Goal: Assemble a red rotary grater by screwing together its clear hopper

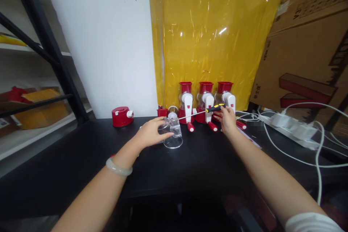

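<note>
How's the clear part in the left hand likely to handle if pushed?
The clear part is probably stiff: its outline looks undistorted in the left hand. Likely slippery, given the glossy surface. Might roll if laid sideways, since its rim is round.

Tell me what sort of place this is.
Perhaps a small workshop: three rotary graters stand on a black table, the right hand holds a screwdriver, and a large cardboard box stands nearby.
</note>
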Demonstrator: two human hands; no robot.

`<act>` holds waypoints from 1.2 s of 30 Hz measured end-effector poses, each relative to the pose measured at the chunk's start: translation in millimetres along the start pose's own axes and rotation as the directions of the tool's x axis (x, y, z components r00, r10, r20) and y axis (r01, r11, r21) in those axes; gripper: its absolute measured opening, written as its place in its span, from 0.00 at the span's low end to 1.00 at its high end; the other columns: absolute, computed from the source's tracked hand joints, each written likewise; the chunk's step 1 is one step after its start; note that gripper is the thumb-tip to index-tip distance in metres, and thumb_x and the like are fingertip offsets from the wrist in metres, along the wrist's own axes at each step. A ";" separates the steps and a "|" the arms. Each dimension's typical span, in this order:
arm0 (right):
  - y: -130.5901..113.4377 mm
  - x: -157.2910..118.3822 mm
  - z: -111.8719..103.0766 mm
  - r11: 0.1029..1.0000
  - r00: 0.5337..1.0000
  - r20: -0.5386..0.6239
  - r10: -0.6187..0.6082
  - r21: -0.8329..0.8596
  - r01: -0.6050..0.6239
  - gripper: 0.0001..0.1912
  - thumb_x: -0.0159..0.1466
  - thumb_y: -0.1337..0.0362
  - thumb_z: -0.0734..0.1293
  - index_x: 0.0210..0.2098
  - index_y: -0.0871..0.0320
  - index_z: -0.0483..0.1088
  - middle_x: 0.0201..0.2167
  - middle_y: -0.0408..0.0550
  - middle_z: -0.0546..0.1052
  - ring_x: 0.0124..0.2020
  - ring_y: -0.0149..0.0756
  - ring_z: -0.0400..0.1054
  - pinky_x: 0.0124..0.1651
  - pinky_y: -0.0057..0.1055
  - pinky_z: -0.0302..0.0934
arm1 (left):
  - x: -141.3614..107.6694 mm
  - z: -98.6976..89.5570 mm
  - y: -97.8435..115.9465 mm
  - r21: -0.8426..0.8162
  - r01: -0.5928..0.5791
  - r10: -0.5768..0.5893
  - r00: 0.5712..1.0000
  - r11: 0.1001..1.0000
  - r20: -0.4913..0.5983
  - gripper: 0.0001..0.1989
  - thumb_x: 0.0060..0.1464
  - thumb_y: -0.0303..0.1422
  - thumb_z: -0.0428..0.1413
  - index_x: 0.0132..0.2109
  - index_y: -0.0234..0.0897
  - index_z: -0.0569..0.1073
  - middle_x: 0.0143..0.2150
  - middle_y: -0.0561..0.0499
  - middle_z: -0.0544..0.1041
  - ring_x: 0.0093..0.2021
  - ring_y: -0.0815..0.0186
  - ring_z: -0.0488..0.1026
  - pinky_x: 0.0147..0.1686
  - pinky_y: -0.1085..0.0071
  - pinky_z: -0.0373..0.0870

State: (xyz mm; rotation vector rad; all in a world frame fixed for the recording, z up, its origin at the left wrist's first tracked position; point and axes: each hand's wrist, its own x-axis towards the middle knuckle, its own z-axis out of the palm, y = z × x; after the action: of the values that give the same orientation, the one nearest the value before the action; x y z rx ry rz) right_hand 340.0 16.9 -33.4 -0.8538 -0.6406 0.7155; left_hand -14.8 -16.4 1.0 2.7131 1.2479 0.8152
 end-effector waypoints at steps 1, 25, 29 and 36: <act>-0.4 -0.3 -0.1 1.000 1.000 0.004 -0.001 0.008 0.001 0.15 0.58 0.58 0.72 0.37 0.53 0.63 0.27 0.38 0.77 0.26 0.31 0.75 0.25 0.24 0.70 | 0.0 -0.1 -0.1 0.001 0.000 0.000 1.000 1.000 0.000 0.25 0.54 0.56 0.59 0.48 0.42 0.80 0.63 0.42 0.74 0.59 0.48 0.74 0.58 0.52 0.71; 2.7 2.5 0.5 0.999 1.000 -0.021 -0.013 -0.051 0.012 0.20 0.58 0.58 0.71 0.42 0.51 0.58 0.26 0.36 0.75 0.20 0.31 0.73 0.18 0.22 0.65 | 0.6 0.8 -2.1 0.016 -0.013 0.013 1.000 1.000 0.002 0.26 0.55 0.56 0.59 0.48 0.40 0.80 0.63 0.41 0.74 0.59 0.48 0.74 0.58 0.52 0.71; 2.0 1.4 1.4 0.999 0.999 -0.040 -0.026 -0.023 0.025 0.22 0.57 0.57 0.73 0.41 0.51 0.56 0.27 0.35 0.76 0.22 0.32 0.75 0.22 0.27 0.71 | 0.6 1.3 -2.5 0.012 -0.008 0.008 1.000 1.000 -0.010 0.26 0.54 0.56 0.60 0.49 0.41 0.80 0.63 0.42 0.74 0.58 0.48 0.75 0.58 0.51 0.71; 5.5 1.0 0.1 0.997 0.998 0.003 -0.065 -0.050 0.065 0.28 0.54 0.50 0.76 0.39 0.52 0.57 0.27 0.38 0.76 0.23 0.33 0.75 0.22 0.26 0.71 | 0.7 1.1 -1.5 0.012 -0.013 0.013 1.000 1.000 -0.006 0.24 0.54 0.55 0.60 0.47 0.41 0.81 0.63 0.42 0.74 0.58 0.48 0.75 0.57 0.51 0.72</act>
State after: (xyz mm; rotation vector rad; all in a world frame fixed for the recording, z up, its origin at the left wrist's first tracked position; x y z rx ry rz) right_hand 339.0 20.2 -37.7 -0.8746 -0.6870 0.6439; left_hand -14.9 -14.7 0.0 2.7324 1.2417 0.8213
